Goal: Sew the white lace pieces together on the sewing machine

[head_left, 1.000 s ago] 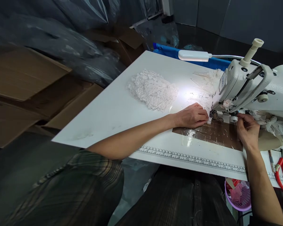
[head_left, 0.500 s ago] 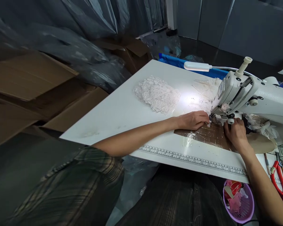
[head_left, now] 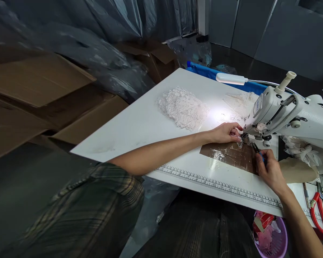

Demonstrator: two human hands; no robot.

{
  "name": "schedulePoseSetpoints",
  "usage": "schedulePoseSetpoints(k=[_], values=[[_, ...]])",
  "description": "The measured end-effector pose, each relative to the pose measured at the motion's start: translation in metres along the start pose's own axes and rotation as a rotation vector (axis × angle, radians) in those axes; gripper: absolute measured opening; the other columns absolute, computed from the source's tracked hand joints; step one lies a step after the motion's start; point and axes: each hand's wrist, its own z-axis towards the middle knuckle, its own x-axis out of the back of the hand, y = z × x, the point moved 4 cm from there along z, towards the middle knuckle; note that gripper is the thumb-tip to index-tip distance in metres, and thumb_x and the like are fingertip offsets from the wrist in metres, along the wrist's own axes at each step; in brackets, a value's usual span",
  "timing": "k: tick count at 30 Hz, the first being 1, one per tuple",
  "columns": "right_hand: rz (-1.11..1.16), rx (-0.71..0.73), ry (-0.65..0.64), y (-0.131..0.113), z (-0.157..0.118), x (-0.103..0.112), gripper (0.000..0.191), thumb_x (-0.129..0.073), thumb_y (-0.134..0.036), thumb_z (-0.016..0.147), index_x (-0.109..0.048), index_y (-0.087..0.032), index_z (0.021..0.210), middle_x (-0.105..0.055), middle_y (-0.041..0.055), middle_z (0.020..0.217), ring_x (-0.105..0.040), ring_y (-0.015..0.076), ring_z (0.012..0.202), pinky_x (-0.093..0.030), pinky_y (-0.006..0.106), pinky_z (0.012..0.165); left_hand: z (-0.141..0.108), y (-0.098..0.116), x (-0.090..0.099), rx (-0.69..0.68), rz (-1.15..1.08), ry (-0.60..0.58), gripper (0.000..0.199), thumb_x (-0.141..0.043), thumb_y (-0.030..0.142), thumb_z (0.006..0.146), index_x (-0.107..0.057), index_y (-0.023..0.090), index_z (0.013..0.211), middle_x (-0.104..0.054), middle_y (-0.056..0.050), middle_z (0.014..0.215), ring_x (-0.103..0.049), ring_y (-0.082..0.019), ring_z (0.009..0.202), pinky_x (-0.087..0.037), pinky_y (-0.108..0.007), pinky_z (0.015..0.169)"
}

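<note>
The white sewing machine (head_left: 285, 114) stands at the right of the white table. My left hand (head_left: 227, 133) is closed at the needle area, its fingertips pinching a small piece of white lace (head_left: 240, 144). My right hand (head_left: 270, 170) is closed around a small blue-handled tool (head_left: 258, 151), whose dark tip points toward the needle area. Beneath both hands lies a shiny brown sheet (head_left: 228, 156). To the left is a heap of white lace (head_left: 183, 107), and more lace (head_left: 240, 104) lies behind the needle area.
A lit lamp (head_left: 231, 79) hangs over the table. Red-handled cutters (head_left: 319, 211) lie at the right, near a printed ruler strip (head_left: 215, 184). Below the front edge sits a purple basket (head_left: 281, 238) with scraps. Cardboard boxes (head_left: 37, 79) stand at the left.
My right hand has drawn back from beside the needle area, and the blue-handled tool now shows in it. My left fingers have shifted their pinch slightly. The whole view has shifted a little.
</note>
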Motion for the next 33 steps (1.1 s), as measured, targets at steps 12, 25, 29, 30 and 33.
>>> schedulePoseSetpoints(k=[12,25,29,30,33], values=[[-0.503,-0.017,-0.079,-0.021,0.035,-0.032,0.049,-0.030,-0.052,0.103,-0.065,-0.018,0.099,-0.066,0.0069,0.067,-0.054,0.0186,0.050,-0.023,0.029,0.052,0.003,-0.004,0.000,0.010,0.022,-0.087,0.047,-0.065,0.028,0.088,-0.049,0.011,0.129,-0.076,-0.005,0.093,-0.072,-0.017,0.091,-0.054,-0.030,0.083],[-0.463,0.019,-0.037,-0.031,0.046,-0.040,0.038,-0.042,-0.046,0.101,-0.066,-0.017,0.101,-0.071,0.0101,0.082,-0.062,0.0219,0.066,-0.025,0.028,0.053,0.001,-0.001,0.001,-0.014,0.004,-0.084,0.043,-0.055,0.014,0.086,-0.047,0.011,0.128,-0.075,-0.005,0.093,-0.071,-0.014,0.087,-0.054,-0.028,0.079],[-0.472,-0.002,-0.025,-0.035,0.047,-0.041,0.034,-0.044,-0.043,0.100,-0.066,-0.017,0.103,-0.071,0.0102,0.084,-0.062,0.0214,0.069,-0.025,0.027,0.054,0.001,0.000,0.000,0.047,-0.054,-0.104,0.046,-0.056,0.020,0.087,-0.046,0.009,0.131,-0.073,-0.006,0.094,-0.069,-0.017,0.090,-0.052,-0.030,0.081],[-0.480,-0.023,-0.032,-0.035,0.048,-0.041,0.033,-0.045,-0.042,0.100,-0.066,-0.016,0.103,-0.071,0.0101,0.085,-0.062,0.0208,0.069,-0.024,0.027,0.054,0.001,0.000,0.000,0.068,-0.074,-0.113,0.048,-0.058,0.022,0.087,-0.045,0.008,0.131,-0.072,-0.007,0.094,-0.069,-0.018,0.090,-0.051,-0.031,0.082],[-0.496,-0.098,-0.063,-0.035,0.047,-0.040,0.031,-0.045,-0.040,0.101,-0.066,-0.017,0.104,-0.071,0.0095,0.085,-0.060,0.0188,0.066,-0.021,0.028,0.054,0.001,0.000,0.000,0.105,-0.115,-0.117,0.052,-0.062,0.031,0.086,-0.046,0.008,0.131,-0.071,-0.007,0.095,-0.068,-0.020,0.091,-0.050,-0.033,0.083]])
